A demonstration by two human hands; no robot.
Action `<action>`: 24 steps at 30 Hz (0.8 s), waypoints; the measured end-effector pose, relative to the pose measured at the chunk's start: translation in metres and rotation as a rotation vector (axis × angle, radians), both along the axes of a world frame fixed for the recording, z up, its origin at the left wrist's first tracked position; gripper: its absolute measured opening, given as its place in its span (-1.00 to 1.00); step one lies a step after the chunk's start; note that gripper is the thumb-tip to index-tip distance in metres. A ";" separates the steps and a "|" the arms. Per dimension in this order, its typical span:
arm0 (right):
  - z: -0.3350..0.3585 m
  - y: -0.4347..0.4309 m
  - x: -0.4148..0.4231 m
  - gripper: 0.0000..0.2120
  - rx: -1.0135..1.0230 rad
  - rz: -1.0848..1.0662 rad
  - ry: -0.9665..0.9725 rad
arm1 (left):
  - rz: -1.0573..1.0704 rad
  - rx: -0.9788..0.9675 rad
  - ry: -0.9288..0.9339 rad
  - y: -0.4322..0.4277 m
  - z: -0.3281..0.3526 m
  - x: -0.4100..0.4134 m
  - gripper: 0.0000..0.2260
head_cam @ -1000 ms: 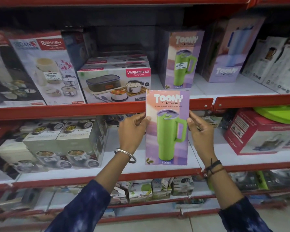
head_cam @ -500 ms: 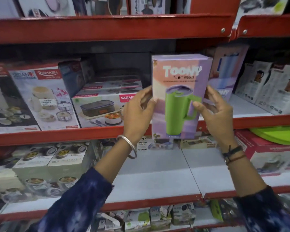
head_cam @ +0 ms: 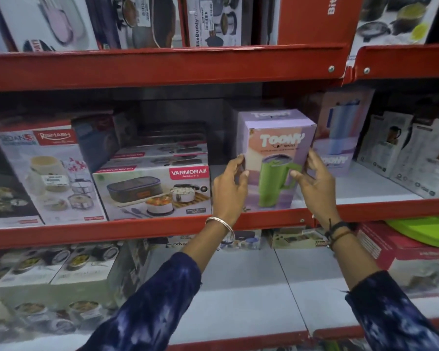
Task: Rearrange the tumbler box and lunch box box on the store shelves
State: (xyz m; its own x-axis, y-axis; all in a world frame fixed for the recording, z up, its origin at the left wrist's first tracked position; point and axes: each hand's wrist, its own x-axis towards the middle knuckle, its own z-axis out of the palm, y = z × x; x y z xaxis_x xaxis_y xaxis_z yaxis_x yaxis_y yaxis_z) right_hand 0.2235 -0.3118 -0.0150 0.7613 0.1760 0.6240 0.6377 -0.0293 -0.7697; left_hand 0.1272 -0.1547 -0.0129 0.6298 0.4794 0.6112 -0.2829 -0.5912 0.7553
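Observation:
A purple and pink tumbler box (head_cam: pixel 276 158) printed with a green mug stands upright at the front of the middle shelf (head_cam: pixel 147 230). My left hand (head_cam: pixel 230 188) grips its left edge and my right hand (head_cam: pixel 314 183) grips its right edge. Left of it sits a stack of white lunch box boxes (head_cam: pixel 152 191) with a pink brand label. A second tumbler box (head_cam: pixel 340 138) showing a blue mug stands behind, to the right.
A tall white tiffin box (head_cam: pixel 51 173) leans at the left. Grey kettle boxes (head_cam: pixel 403 155) fill the right end. The red upper shelf (head_cam: pixel 162 67) hangs close overhead. On the shelf below are food container boxes (head_cam: pixel 56 272), a red box (head_cam: pixel 390 247) and a green lid (head_cam: pixel 426 230).
Both hands lifted the tumbler box from below shelf height up to the middle shelf, and its base now rests at the shelf's front edge. My view tilted upward.

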 end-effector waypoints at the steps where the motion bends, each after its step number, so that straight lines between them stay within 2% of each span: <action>1: 0.000 0.000 0.003 -0.41 -0.001 0.003 0.011 | 0.009 0.011 0.008 0.001 0.001 0.003 -0.66; 12: 0.000 0.014 0.026 -0.44 -0.034 -0.012 0.003 | 0.079 0.114 0.070 0.021 0.003 0.034 -0.70; 21: 0.003 0.015 0.025 -0.54 -0.197 -0.105 0.037 | 0.040 0.083 0.095 0.018 -0.006 0.028 -0.66; 24: -0.004 0.022 0.010 -0.43 -0.193 -0.198 0.029 | -0.014 0.090 0.078 0.016 -0.017 0.013 -0.65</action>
State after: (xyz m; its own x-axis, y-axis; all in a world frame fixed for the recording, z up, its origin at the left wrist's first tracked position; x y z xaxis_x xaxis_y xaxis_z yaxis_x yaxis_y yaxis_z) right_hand 0.2340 -0.2899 -0.0191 0.8099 0.1351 0.5708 0.5825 -0.2992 -0.7557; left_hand 0.1400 -0.1384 -0.0298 0.6835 0.4159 0.6000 -0.2337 -0.6540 0.7195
